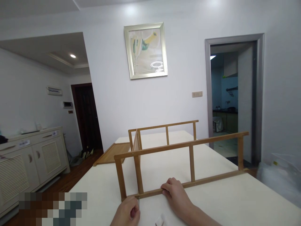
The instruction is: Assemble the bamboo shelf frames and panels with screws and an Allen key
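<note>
A wooden shelf frame [162,148] lies on its side across the white table [98,191], its two ladder-like sides joined by a crosspiece at the left end. My left hand [128,210] is closed at the near left corner of the lower rail. A thin grey metal rod [139,199] shows by its fingers; the rest of the rod is hidden. My right hand [176,196] rests on the table with its fingers closed over the lower rail, between two uprights. In front of it lies a small clear plastic bag [161,220] with small brown pieces.
A slatted wooden panel [114,153] lies on the table's far left. Beyond the left edge stands a white cabinet [35,160]. Clear plastic wrapping [278,179] is heaped to the right. A doorway [207,94] and a framed picture [147,51] are on the wall behind.
</note>
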`<state>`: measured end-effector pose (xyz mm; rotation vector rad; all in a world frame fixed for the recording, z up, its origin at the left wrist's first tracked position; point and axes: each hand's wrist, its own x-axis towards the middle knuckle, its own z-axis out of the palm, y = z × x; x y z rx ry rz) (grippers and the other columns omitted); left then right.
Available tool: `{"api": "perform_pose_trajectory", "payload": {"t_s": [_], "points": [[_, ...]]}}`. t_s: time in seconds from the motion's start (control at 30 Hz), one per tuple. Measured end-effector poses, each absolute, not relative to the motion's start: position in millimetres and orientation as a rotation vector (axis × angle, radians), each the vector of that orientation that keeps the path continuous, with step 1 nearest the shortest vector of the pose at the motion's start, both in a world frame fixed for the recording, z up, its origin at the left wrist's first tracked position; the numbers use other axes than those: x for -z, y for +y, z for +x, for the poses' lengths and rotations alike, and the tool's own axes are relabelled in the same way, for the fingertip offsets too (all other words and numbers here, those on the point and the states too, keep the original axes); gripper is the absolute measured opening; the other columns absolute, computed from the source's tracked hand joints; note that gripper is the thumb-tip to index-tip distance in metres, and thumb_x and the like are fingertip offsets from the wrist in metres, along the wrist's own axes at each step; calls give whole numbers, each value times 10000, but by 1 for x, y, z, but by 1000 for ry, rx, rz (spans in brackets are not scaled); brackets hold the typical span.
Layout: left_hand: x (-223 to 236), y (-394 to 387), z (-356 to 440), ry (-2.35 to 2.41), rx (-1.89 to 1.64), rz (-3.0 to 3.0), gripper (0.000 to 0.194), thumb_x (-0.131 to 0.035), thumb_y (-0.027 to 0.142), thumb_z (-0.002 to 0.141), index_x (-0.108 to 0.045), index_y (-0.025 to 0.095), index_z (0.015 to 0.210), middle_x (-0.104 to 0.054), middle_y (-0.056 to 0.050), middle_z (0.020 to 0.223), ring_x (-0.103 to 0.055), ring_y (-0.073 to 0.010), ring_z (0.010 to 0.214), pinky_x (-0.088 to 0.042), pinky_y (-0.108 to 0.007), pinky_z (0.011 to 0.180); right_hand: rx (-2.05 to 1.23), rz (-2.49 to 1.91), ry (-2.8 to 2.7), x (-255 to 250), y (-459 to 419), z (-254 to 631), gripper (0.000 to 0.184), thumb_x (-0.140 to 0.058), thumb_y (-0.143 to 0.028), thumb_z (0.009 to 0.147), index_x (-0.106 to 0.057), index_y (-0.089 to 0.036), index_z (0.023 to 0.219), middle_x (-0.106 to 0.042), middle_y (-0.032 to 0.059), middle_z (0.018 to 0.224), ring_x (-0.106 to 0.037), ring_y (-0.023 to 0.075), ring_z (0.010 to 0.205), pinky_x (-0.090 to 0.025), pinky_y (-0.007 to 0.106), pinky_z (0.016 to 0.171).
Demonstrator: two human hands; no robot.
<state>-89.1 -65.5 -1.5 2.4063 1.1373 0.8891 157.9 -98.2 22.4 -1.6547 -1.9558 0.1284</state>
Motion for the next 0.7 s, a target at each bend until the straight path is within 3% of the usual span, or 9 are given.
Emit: {"api": "perform_pose_trajectory", "payload": {"t_s": [0.7], "points": [[-10,-75,-89,1192,-750,2252,184,-409,58,648,-338,212,576,-446,31,595,-445,-128,604,-298,-234,559,-157,-1638,-2022,-30,-104,160,230,-493,-178,884,-695,-265,953,-624,42,910,-520,204,899,-336,315,780]]}}
